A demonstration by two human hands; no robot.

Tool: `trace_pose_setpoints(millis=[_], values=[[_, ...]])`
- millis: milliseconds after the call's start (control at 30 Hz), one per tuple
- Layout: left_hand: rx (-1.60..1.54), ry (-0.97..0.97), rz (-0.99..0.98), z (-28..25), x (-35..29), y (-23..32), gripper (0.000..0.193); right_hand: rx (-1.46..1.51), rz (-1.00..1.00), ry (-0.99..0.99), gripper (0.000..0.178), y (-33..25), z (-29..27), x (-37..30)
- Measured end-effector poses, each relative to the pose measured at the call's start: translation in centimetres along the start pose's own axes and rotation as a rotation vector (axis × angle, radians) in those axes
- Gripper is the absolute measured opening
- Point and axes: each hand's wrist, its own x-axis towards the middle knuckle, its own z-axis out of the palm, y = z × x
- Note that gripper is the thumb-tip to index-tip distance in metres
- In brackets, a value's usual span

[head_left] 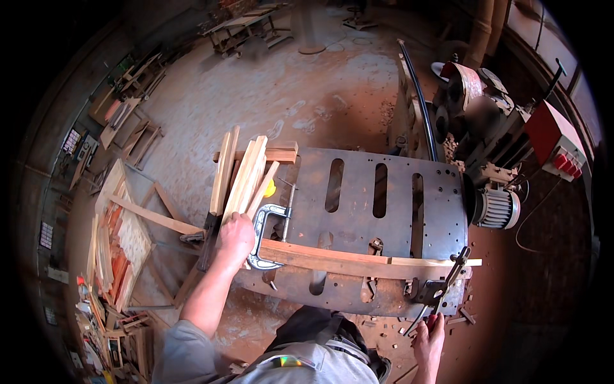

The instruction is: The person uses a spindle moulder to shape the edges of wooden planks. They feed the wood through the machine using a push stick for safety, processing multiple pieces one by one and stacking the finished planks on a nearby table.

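Note:
On the left side of the metal table, my left hand point(235, 238) is closed on the near end of a pale wooden strip point(246, 179). Several similar strips lie beside it, propped on a wooden block point(281, 152). A C-clamp point(261, 240) sits just right of that hand, gripping the table edge and a wooden fence point(326, 257). Low on the right, my right hand point(428, 339) is wrapped round the dark-red grip of a lever point(451, 281). The lever's metal mechanism stands over a pale strip point(435, 262) that runs along the fence and sticks out past the table.
The slotted metal table point(400, 211) fills the middle. An electric motor point(499, 208) and a red-and-white switch box point(555, 141) are at the right. A stack of wood point(115, 249) stands left. Wood offcuts point(467, 315) litter the floor near the table's right corner.

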Motion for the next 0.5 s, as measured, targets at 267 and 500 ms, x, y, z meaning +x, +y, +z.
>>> trace_pose_setpoints(millis=[267,500], values=[[-1.494,-0.420,-0.011,-4.3,0.8,-0.7,0.026,0.073,0.073,-0.002,0.063,-2.1,0.4,-1.2],[-1.233,-0.585,0.303,-3.1,1.5,12.8,0.031,-0.039,-0.056,0.043,0.058,-1.0,0.7,-1.0]])
